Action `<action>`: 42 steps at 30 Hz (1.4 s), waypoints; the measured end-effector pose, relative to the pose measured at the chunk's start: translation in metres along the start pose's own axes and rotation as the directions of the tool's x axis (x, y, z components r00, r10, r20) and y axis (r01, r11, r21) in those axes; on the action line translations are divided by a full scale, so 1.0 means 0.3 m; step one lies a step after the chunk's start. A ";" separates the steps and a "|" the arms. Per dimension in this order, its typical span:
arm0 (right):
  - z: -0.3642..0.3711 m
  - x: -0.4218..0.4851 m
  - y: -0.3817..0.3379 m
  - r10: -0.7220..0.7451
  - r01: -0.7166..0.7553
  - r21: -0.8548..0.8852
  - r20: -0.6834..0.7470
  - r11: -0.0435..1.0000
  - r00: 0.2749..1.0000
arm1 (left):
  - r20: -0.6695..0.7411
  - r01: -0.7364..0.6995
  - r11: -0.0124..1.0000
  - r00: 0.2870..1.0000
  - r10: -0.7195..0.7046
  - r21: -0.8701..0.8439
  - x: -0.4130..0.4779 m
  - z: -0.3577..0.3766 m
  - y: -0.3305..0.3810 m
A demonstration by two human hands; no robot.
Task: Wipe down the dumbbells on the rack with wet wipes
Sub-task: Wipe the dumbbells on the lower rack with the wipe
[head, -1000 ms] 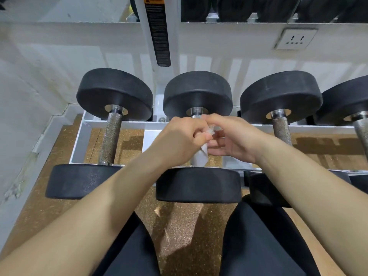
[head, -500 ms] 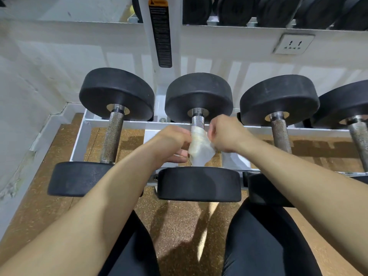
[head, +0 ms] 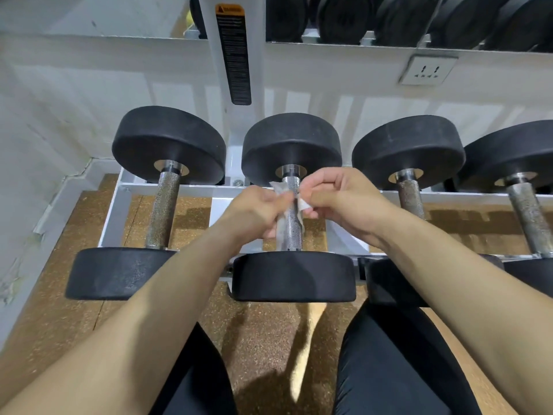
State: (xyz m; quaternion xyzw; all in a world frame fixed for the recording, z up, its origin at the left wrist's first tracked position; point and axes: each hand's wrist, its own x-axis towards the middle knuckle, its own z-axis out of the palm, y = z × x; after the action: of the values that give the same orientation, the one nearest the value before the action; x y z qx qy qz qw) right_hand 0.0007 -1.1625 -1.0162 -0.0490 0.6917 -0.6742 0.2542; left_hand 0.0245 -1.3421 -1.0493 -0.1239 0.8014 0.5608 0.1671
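since half a second earlier the hands had drawn apart, and the wipe (head: 301, 205), which had sat bunched on top of the handle, now ran round its sides so the knurled top showed bare between them. the left hand (head: 254, 212) pinched one end of the wipe and the right hand (head: 347, 199) pinched the other, fingers curled tight on the cloth on either side of the handle (head: 291, 226). that handle belonged to the second dumbbell (head: 294, 275) from the left, lying on the rack (head: 167, 188).

the step looked like a shoeshine pull. it would go best with both ends kept taut and drawn in turn, so the cloth sawed round the bar. the grip could walk from the collar just beyond it down to the head just below it. the knurling would likely snag thin wet cloth, so a moderate pull seemed wise.

the bar and knuckles hid how the wipe passed underneath, so half a turn or a full wrap could not be told. the right forearm covered the neighbour's near head, and the far-right dumbbell was cut off.
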 end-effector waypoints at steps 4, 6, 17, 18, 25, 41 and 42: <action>0.046 -0.024 0.004 -0.073 0.088 -0.131 0.121 0.987 0.990 | -0.143 -0.036 0.958 0.987 0.079 0.285 0.005 -0.018 -0.003; 0.049 -0.024 0.009 -0.067 0.077 -0.073 0.137 0.994 0.988 | -0.141 -0.004 0.894 0.987 0.075 0.448 -0.002 -0.011 0.007; 0.011 -0.014 0.029 0.163 -0.154 0.063 -0.177 0.986 0.971 | 0.338 -0.402 0.872 0.891 0.302 0.281 -0.099 -0.065 0.093; 0.013 -0.005 0.038 0.185 -0.176 0.060 -0.203 0.983 0.962 | 0.327 -0.381 0.891 0.898 0.293 0.248 -0.109 -0.060 0.092; 0.040 -0.037 0.008 0.099 -0.137 0.230 0.167 0.963 0.981 | -0.021 -0.059 0.803 0.996 0.089 0.593 -0.023 -0.040 0.025; 0.091 -0.176 -0.114 0.326 -0.262 0.241 -0.284 0.934 0.902 | -0.161 0.186 0.924 0.977 -0.139 0.333 -0.319 -0.073 0.207; 0.087 -0.199 -0.146 0.322 -0.245 0.284 -0.269 0.927 0.908 | -0.200 0.190 0.928 0.971 -0.130 0.320 -0.351 -0.067 0.231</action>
State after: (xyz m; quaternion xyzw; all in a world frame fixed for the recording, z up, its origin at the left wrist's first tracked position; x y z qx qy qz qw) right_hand 0.0512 -1.1654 -0.9561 0.1911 0.6346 -0.7086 0.2422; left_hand 0.0912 -1.3361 -0.9407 -0.2074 0.8842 0.3867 0.1601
